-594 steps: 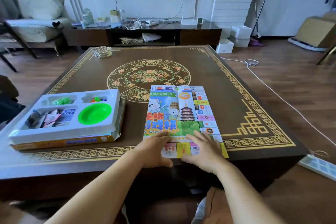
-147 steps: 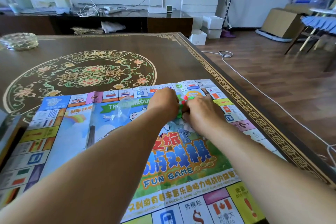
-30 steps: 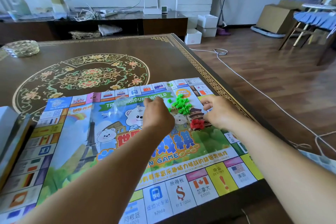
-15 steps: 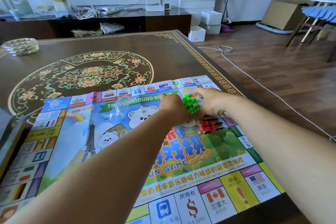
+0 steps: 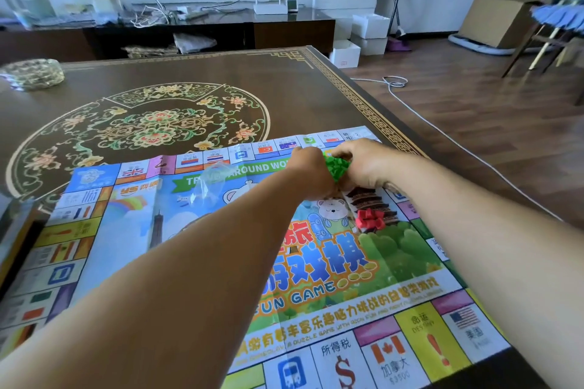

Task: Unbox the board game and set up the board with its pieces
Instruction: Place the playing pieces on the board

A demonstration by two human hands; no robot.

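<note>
Closing together from both sides around the loose heap of small green plastic pieces [image 5: 336, 167] in the upper right of the frame: left hand [image 5: 311, 172] and right hand [image 5: 363, 164], well apart a second ago, now cupping the heap between them. Bunching into a tight clump, no longer scattering across the unfolded colourful paper game board [image 5: 316, 262]. Lying clear of both hands just below: small pile of red plastic pieces [image 5: 369, 219], unseen five seconds back.

Single head-worn view, forward and down, close over the table [image 5: 189, 73].
</note>
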